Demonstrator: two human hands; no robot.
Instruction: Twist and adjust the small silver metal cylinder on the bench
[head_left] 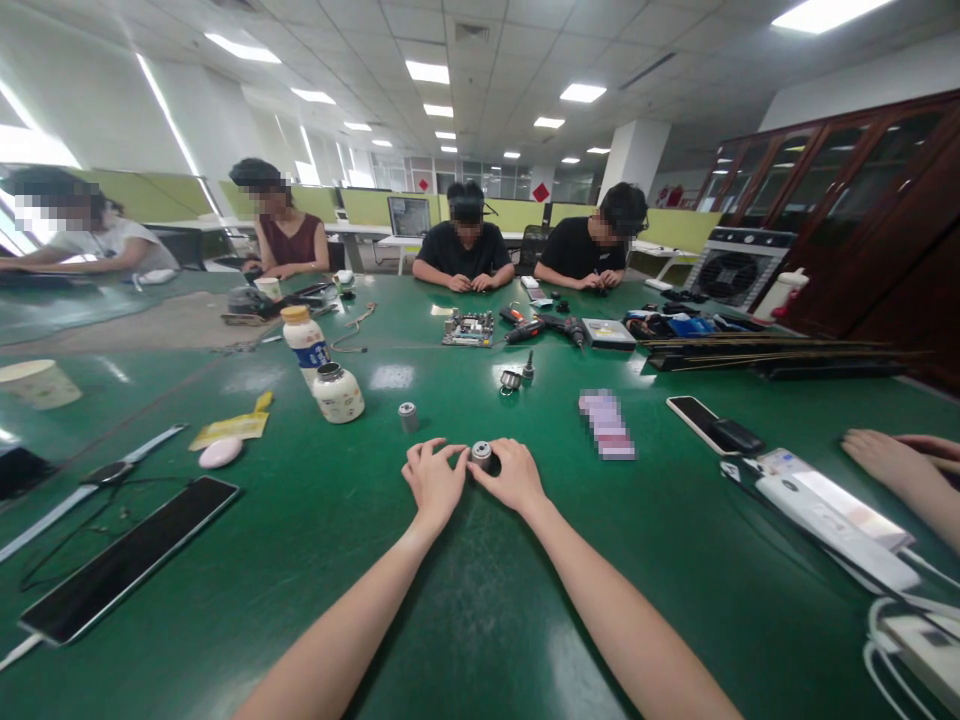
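A small silver metal cylinder (481, 452), its top face bearing a dark centre, stands upright on the green table in front of me. My right hand (513, 474) has its thumb and forefinger around it from the right. My left hand (436, 482) is on the other side, fingers curved and apart. Its thumb and forefinger tips come close to the cylinder's left side; whether they touch it I cannot tell. A similar metal cylinder (408, 417) stands by itself just beyond my left hand. Farther off lie a ring-like metal part (511, 381) and a small dark upright piece (529, 366).
A cream jar (339, 394) and a capped bottle (300, 340) stand at left. Beyond are a circuit board (469, 329) and power drills (562, 328). Phones, a power strip (832, 520) and another person's hand (889, 460) are at right; a tablet (131, 560) lies left. Several people sit around.
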